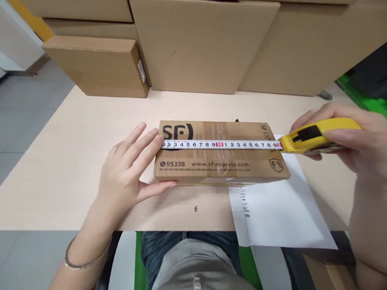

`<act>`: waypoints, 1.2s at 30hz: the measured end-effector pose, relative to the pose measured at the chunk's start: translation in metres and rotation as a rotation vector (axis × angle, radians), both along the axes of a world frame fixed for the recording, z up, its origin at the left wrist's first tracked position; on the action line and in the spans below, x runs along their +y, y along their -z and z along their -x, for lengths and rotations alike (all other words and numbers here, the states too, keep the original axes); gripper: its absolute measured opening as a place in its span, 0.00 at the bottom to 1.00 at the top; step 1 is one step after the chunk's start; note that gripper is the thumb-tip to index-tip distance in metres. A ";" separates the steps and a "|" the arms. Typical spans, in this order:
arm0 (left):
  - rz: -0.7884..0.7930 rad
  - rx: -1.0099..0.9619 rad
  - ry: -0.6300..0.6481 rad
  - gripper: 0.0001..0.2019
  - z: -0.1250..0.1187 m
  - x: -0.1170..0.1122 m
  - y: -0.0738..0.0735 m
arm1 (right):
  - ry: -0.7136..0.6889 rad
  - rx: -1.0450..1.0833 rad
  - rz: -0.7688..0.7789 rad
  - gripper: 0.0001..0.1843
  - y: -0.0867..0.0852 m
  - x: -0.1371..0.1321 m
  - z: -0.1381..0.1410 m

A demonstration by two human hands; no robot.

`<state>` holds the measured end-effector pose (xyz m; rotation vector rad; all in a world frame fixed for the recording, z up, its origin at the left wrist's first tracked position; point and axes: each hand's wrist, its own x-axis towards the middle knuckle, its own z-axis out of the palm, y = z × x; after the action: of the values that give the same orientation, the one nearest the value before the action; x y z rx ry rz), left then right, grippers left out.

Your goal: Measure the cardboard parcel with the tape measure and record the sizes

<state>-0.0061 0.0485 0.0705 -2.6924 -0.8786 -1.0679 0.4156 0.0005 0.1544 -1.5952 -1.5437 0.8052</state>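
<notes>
A small brown cardboard box [202,129] with black SF Express print and clear tape lies on the table. Across its top, from left end to right end, runs the white blade [200,144] of a yellow tape measure [336,125]. My right hand [366,138] is wrapped round the tape measure's case, just beyond the box's right end. Fingers spread, my left hand [124,171] rests against the box's left end. Its index fingertip touches the blade's tip, and its thumb lies along the box's front edge.
White paper sheets [282,209] lie partly under the box's right side and overhang the table's [51,180] front edge. Large cardboard boxes [203,43] stand stacked along the back. A flatter carton [93,68] leans at the back left. A chair armrest [122,267] is below the table edge.
</notes>
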 end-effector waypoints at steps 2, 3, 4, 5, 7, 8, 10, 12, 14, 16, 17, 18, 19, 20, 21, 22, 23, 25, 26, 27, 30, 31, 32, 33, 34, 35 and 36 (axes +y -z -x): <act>0.046 -0.031 0.014 0.52 0.000 0.000 0.002 | -0.031 0.092 0.030 0.13 0.000 0.000 0.003; 0.063 -0.043 0.020 0.52 -0.001 0.000 0.002 | -0.037 0.121 0.037 0.13 0.000 0.001 0.005; 0.076 -0.055 0.023 0.52 -0.001 0.000 0.003 | -0.029 0.134 0.039 0.14 0.000 0.001 0.005; 0.084 -0.065 0.025 0.53 -0.001 0.000 0.003 | -0.023 0.144 0.050 0.15 0.000 0.001 0.005; 0.088 -0.083 0.033 0.53 -0.001 0.001 0.004 | -0.012 0.164 0.087 0.15 -0.001 0.001 0.004; 0.084 -0.092 0.040 0.53 -0.001 0.002 0.004 | -0.004 0.169 0.099 0.15 -0.002 0.001 0.004; 0.079 -0.106 0.058 0.54 -0.002 0.003 0.004 | 0.001 0.178 0.089 0.16 -0.006 0.001 0.006; 0.088 -0.118 0.076 0.54 -0.002 0.004 0.005 | -0.013 0.183 0.039 0.18 -0.011 0.003 0.012; 0.115 -0.139 0.093 0.54 -0.003 0.003 0.005 | -0.048 0.166 -0.026 0.20 -0.015 0.009 0.022; 0.183 -0.185 0.125 0.56 -0.003 0.003 0.006 | -0.108 0.145 -0.087 0.20 -0.016 0.017 0.037; 0.238 -0.214 0.152 0.58 -0.003 0.004 0.006 | -0.150 0.148 -0.104 0.20 -0.016 0.022 0.045; 0.304 -0.240 0.188 0.62 -0.002 0.006 0.007 | -0.194 0.159 -0.107 0.19 -0.015 0.026 0.054; 0.372 -0.259 0.230 0.66 -0.002 0.009 0.009 | -0.235 0.185 -0.112 0.18 -0.013 0.030 0.061; 0.437 -0.266 0.272 0.70 -0.002 0.012 0.010 | -0.275 0.226 -0.114 0.16 -0.011 0.034 0.069; 0.492 -0.263 0.312 0.72 -0.002 0.016 0.011 | -0.308 0.279 -0.119 0.15 -0.009 0.037 0.075; 0.539 -0.257 0.342 0.72 -0.004 0.020 0.012 | -0.335 0.329 -0.116 0.14 -0.008 0.039 0.081; 0.576 -0.256 0.364 0.71 -0.006 0.024 0.013 | -0.351 0.374 -0.113 0.13 -0.007 0.041 0.087; 0.623 -0.260 0.399 0.69 -0.013 0.030 0.015 | -0.346 0.427 -0.104 0.15 -0.007 0.044 0.095; 0.628 -0.265 0.413 0.68 -0.018 0.031 0.016 | -0.328 0.432 -0.102 0.16 -0.007 0.045 0.098; 0.622 -0.273 0.420 0.67 -0.021 0.032 0.017 | -0.303 0.438 -0.113 0.17 -0.007 0.045 0.100; 0.564 -0.287 0.383 0.65 -0.026 0.027 0.018 | -0.222 0.525 -0.207 0.15 -0.010 0.046 0.101; 0.538 -0.291 0.348 0.64 -0.025 0.023 0.019 | -0.191 0.568 -0.253 0.15 -0.011 0.046 0.099; 0.507 -0.297 0.307 0.62 -0.022 0.019 0.020 | -0.163 0.600 -0.292 0.16 -0.012 0.046 0.096; 0.469 -0.302 0.261 0.60 -0.019 0.014 0.020 | -0.130 0.617 -0.323 0.17 -0.012 0.046 0.092; 0.423 -0.309 0.210 0.59 -0.016 0.008 0.021 | -0.096 0.622 -0.344 0.18 -0.013 0.045 0.087; 0.372 -0.320 0.153 0.58 -0.013 0.002 0.021 | -0.064 0.618 -0.358 0.19 -0.012 0.045 0.083; 0.320 -0.330 0.093 0.58 -0.010 -0.005 0.021 | -0.040 0.609 -0.365 0.19 -0.011 0.044 0.079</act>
<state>0.0041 0.0437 0.0498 -2.8830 -1.0647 -1.5457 0.3369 0.0448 0.1655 -0.9394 -1.1897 0.8691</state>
